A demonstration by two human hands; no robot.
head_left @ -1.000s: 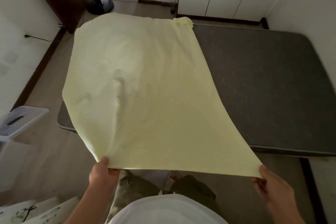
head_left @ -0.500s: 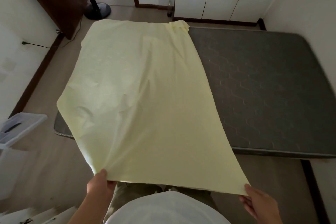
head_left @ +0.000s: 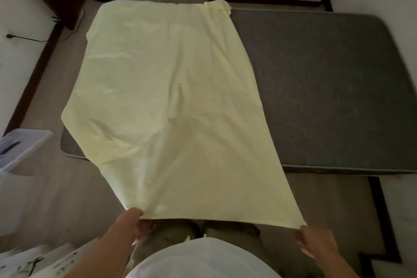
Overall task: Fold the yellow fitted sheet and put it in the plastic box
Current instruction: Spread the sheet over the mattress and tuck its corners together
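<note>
- Head view: dark grey mattress (head_left: 327, 88) lies on the floor, its right part bare.
- Yellow fitted sheet (head_left: 171, 97) lies as a long panel over the mattress's left part. Its left edge overhangs the side, and its near end is raised off the mattress and pulled between both hands. A bunched corner (head_left: 217, 7) sits at the far right end.
- Step looks like tensioning and squaring the panel before the next fold. Judged best way: equal pull on both corners, near edge level, then carry it to the far edge corner on corner and tuck the bunch inside. Uneven pull would likely skew the fold.
- Plastic box (head_left: 24, 144) is on the floor at far left, well apart from the sheet, with nothing yellow seen in it.
- Left hand (head_left: 133, 223) pinches the near-left corner, thumb on top and fingers (head_left: 141, 229) curled beneath.
- Right hand (head_left: 316, 241) grips the near-right corner tip, fingertips (head_left: 301, 236) closed on it. The hold looks slight.
</note>
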